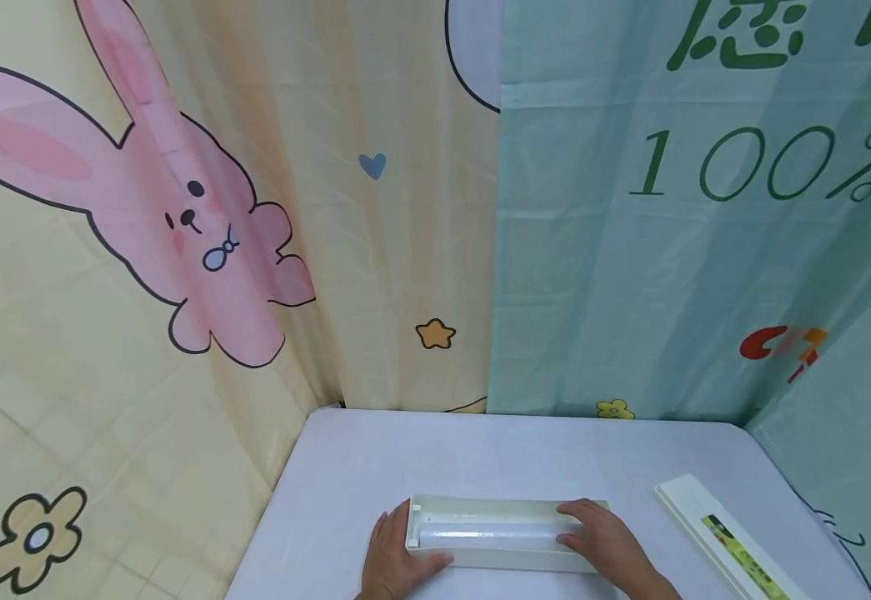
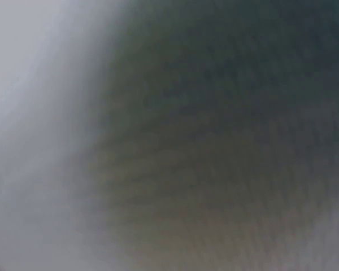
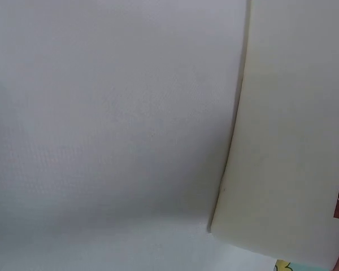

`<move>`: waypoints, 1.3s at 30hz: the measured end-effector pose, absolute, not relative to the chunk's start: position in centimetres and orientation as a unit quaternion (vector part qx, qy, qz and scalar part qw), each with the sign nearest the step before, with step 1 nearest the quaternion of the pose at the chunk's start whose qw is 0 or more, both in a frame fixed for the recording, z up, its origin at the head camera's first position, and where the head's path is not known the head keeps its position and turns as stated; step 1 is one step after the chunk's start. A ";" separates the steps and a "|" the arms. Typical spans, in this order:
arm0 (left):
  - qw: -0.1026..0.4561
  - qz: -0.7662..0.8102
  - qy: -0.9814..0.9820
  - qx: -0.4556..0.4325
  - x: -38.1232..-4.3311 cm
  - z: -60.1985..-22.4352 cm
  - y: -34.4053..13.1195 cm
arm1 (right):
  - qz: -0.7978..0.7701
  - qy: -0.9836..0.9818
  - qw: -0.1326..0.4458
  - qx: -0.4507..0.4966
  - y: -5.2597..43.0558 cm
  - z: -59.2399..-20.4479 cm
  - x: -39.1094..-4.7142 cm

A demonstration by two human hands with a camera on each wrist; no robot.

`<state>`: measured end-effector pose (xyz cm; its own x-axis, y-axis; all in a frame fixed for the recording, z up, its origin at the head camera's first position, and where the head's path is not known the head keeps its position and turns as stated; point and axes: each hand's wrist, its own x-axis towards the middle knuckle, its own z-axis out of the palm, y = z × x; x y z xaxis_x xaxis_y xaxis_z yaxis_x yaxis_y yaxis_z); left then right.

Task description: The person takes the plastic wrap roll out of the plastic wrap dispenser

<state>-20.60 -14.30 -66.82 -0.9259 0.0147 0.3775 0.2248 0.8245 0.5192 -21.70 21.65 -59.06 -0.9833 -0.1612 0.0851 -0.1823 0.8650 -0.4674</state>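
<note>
A long, open white box (image 1: 510, 560) lies crosswise on the table in the head view, with a roll of clear plastic film (image 1: 495, 534) inside it. At its left end, my left hand (image 1: 397, 557) holds the box, thumb along the front wall. My right hand (image 1: 606, 540) reaches over the right end, its thumb and fingers bent around the end of the roll; the box's right corner is partly hidden by it. In the right wrist view the box wall (image 3: 282, 141) stands at the right, with a sliver of finger at the edge. The left wrist view is too blurred to read.
A long white lid (image 1: 720, 533) with a green and yellow label lies slantwise on the white table (image 1: 525, 454), right of the box. Printed curtains (image 1: 405, 250) hang behind the table and along its sides.
</note>
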 end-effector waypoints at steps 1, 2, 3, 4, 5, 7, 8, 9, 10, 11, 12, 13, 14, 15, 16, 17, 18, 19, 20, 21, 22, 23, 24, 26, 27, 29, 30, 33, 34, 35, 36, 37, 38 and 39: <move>0.180 -0.290 -0.938 -0.063 -20.6 -66.9 -14.3 | 0.247 -0.964 0.013 0.095 21.6 -59.0 -21.8; 0.180 -0.291 -0.938 -0.063 -20.6 -66.9 -14.3 | 0.253 -0.962 0.001 0.097 21.6 -59.0 -22.0; 0.181 -0.290 -0.938 -0.063 -20.7 -66.9 -14.3 | 0.260 -0.960 -0.011 0.101 21.6 -58.9 -22.1; 0.181 -0.291 -0.937 -0.062 -20.7 -66.9 -14.2 | 0.270 -0.957 -0.024 0.100 21.5 -58.9 -22.2; 0.185 -0.288 -0.937 -0.063 -20.7 -66.9 -14.2 | 0.281 -0.954 -0.037 0.098 21.5 -58.9 -22.3; 0.195 -0.283 -0.937 -0.066 -20.6 -67.0 -14.2 | 0.301 -0.947 -0.058 0.093 21.5 -59.0 -22.5; 0.201 -0.277 -0.937 -0.067 -20.6 -67.0 -14.2 | 0.309 -0.945 -0.065 0.092 21.5 -59.0 -22.5; 0.206 -0.274 -0.937 -0.068 -20.6 -67.0 -14.2 | 0.316 -0.942 -0.070 0.094 21.5 -59.1 -22.5; 0.211 -0.272 -0.936 -0.069 -20.6 -66.9 -14.2 | 0.323 -0.939 -0.073 0.094 21.5 -59.1 -22.6; 0.215 -0.271 -0.936 -0.069 -20.6 -66.9 -14.3 | 0.326 -0.937 -0.074 0.100 21.5 -59.2 -22.7; 0.216 -0.272 -0.935 -0.069 -20.6 -66.9 -14.3 | 0.329 -0.936 -0.075 0.105 21.5 -59.2 -22.7; 0.215 -0.274 -0.935 -0.069 -20.6 -66.9 -14.3 | 0.333 -0.933 -0.077 0.109 21.6 -59.3 -22.8; 0.213 -0.275 -0.935 -0.070 -20.6 -66.9 -14.3 | 0.336 -0.931 -0.080 0.115 21.6 -59.4 -22.8; 0.209 -0.279 -0.935 -0.070 -20.7 -66.9 -14.3 | 0.341 -0.929 -0.083 0.120 21.7 -59.4 -22.9; 0.203 -0.283 -0.935 -0.068 -20.7 -66.9 -14.3 | 0.344 -0.926 -0.087 0.125 21.7 -59.5 -23.0; 0.194 -0.287 -0.936 -0.066 -20.7 -66.9 -14.3 | 0.350 -0.923 -0.093 0.130 21.8 -59.6 -23.1; 0.185 -0.291 -0.937 -0.063 -20.8 -66.9 -14.3 | 0.354 -0.920 -0.098 0.134 21.9 -59.6 -23.2; 0.176 -0.295 -0.937 -0.061 -20.8 -66.9 -14.3 | 0.357 -0.918 -0.103 0.141 21.9 -59.7 -23.4; 0.167 -0.298 -0.938 -0.059 -20.8 -66.9 -14.3 | 0.356 -0.916 -0.107 0.150 22.0 -59.7 -23.5; 0.158 -0.303 -0.938 -0.054 -20.8 -66.9 -14.3 | 0.354 -0.915 -0.110 0.160 22.0 -59.8 -23.6; 0.151 -0.306 -0.939 -0.050 -20.8 -66.9 -14.3 | 0.349 -0.915 -0.111 0.170 22.1 -59.9 -23.7; 0.146 -0.307 -0.939 -0.049 -20.9 -66.9 -14.3 | 0.344 -0.915 -0.113 0.179 22.1 -59.9 -23.8; 0.145 -0.308 -0.939 -0.050 -20.9 -66.9 -14.3 | 0.338 -0.916 -0.114 0.186 22.1 -59.9 -23.9; 0.145 -0.308 -0.939 -0.051 -20.9 -67.0 -14.3 | 0.332 -0.915 -0.119 0.194 22.0 -59.8 -24.0; 0.146 -0.308 -0.939 -0.051 -20.9 -67.0 -14.3 | 0.332 -0.915 -0.124 0.194 21.9 -59.7 -24.0; 0.148 -0.308 -0.938 -0.053 -20.9 -67.1 -14.3 | 0.337 -0.913 -0.134 0.189 21.8 -59.5 -24.1; 0.149 -0.309 -0.938 -0.053 -20.9 -67.1 -14.3 | 0.340 -0.912 -0.137 0.187 21.7 -59.5 -24.1; 0.145 -0.308 -0.939 -0.053 -20.9 -67.1 -14.3 | 0.341 -0.910 -0.141 0.186 21.6 -59.3 -24.2; 0.143 -0.306 -0.940 -0.052 -20.9 -67.0 -14.3 | 0.341 -0.911 -0.140 0.186 21.6 -59.4 -24.2; 0.141 -0.306 -0.940 -0.051 -20.9 -67.0 -14.3 | 0.340 -0.911 -0.140 0.187 21.5 -59.4 -24.2; 0.139 -0.306 -0.941 -0.050 -20.9 -66.9 -14.3 | 0.339 -0.911 -0.140 0.188 21.5 -59.4 -24.3; 0.137 -0.304 -0.941 -0.050 -20.9 -66.9 -14.3 | 0.339 -0.911 -0.140 0.188 21.5 -59.5 -24.4; 0.137 -0.304 -0.942 -0.050 -20.9 -66.9 -14.3 | 0.338 -0.911 -0.139 0.189 21.5 -59.6 -24.4; 0.136 -0.303 -0.942 -0.050 -21.0 -66.9 -14.4 | 0.338 -0.911 -0.140 0.190 21.5 -59.6 -24.5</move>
<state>-20.97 -14.35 -66.86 -0.9580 0.0107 0.2865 0.1758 0.8115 0.5574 -24.48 21.55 -59.62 -0.8886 -0.4412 -0.1256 -0.2524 0.6987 -0.6694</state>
